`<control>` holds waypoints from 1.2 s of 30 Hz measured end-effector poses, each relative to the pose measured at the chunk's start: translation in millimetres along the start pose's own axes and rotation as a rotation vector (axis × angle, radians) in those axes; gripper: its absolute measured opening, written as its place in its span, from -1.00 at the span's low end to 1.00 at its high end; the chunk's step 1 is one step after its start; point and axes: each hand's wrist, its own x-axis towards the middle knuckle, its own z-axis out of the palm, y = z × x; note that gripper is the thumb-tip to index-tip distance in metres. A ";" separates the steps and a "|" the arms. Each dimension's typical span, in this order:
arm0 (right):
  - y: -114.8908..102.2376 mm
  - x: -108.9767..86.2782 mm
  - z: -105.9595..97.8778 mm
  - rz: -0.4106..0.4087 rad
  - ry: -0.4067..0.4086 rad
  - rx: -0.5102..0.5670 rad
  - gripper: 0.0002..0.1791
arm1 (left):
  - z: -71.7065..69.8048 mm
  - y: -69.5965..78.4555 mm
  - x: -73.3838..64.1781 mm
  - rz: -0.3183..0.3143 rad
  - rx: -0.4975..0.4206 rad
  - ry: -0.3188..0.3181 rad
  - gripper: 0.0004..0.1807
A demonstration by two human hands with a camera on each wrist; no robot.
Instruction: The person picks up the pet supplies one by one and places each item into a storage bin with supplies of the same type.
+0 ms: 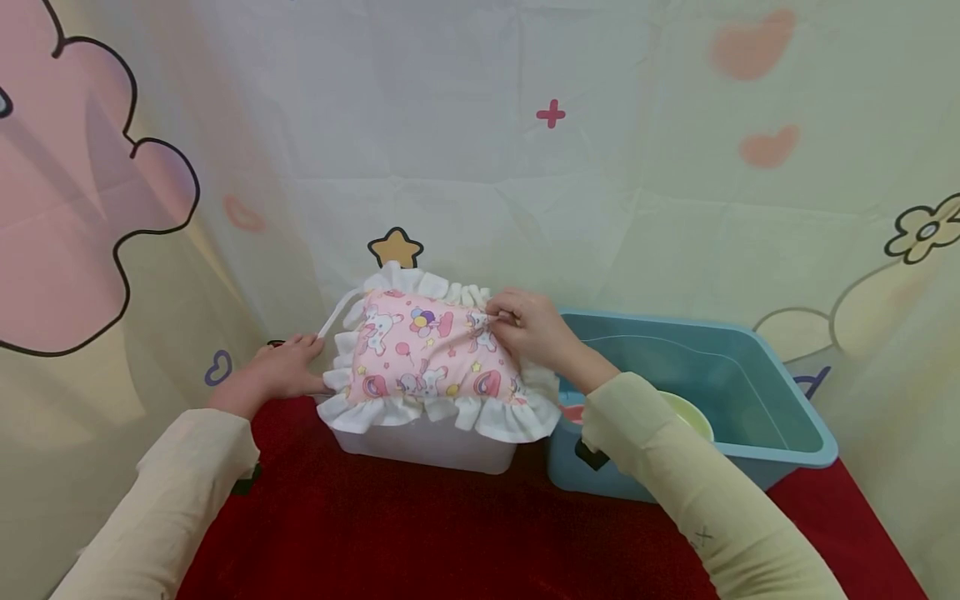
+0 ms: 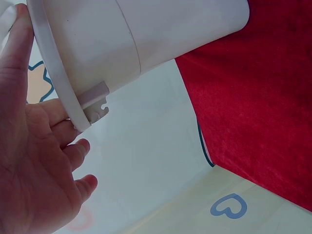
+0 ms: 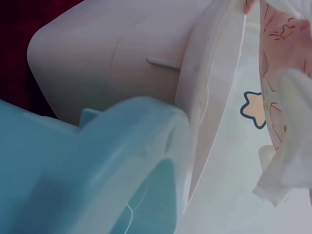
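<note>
A pink cushion (image 1: 427,346) with a white ruffled edge and a unicorn print lies over the top of a white plastic bin (image 1: 435,446). My right hand (image 1: 536,329) pinches the cushion's upper right part between thumb and fingers. At the bin's left side, my left hand (image 1: 288,367) holds the rim. The left wrist view shows its thumb along the bin's rim (image 2: 56,63) and the other fingers bent beneath the rim. In the right wrist view the cushion (image 3: 285,63) is raised off the bin's rim, and its ruffle (image 3: 297,141) hangs down.
A blue bin (image 1: 787,425) stands close against the white bin on the right. Inside it are a pale yellow-green round item (image 1: 688,412) and a pink item (image 1: 573,412). Red cloth (image 1: 450,533) covers the table. A printed curtain (image 1: 465,142) hangs right behind the bins.
</note>
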 end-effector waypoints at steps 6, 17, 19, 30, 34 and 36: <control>3.0 2.6 -1.0 0.030 -0.005 0.011 -0.91 | 1.1 -1.3 1.2 -0.011 -0.011 -0.009 -0.10; 5.8 7.2 -9.1 0.079 0.001 0.021 -0.90 | 1.2 -2.1 0.6 0.002 0.002 0.002 -0.14; 6.9 8.6 -9.8 0.068 0.019 0.013 -0.91 | 1.1 -2.6 0.4 0.003 -0.002 0.002 -0.12; 12.2 12.9 -7.7 0.054 0.063 -0.022 -0.91 | 3.4 -5.5 2.1 -0.002 -0.010 -0.004 -0.01; 14.8 14.6 -10.0 0.083 0.066 -0.025 -0.90 | 3.4 -5.7 2.3 0.000 0.005 0.003 0.03; 16.1 15.5 -10.8 0.090 0.074 -0.042 -0.90 | 3.0 -5.4 2.2 0.002 0.009 0.004 0.05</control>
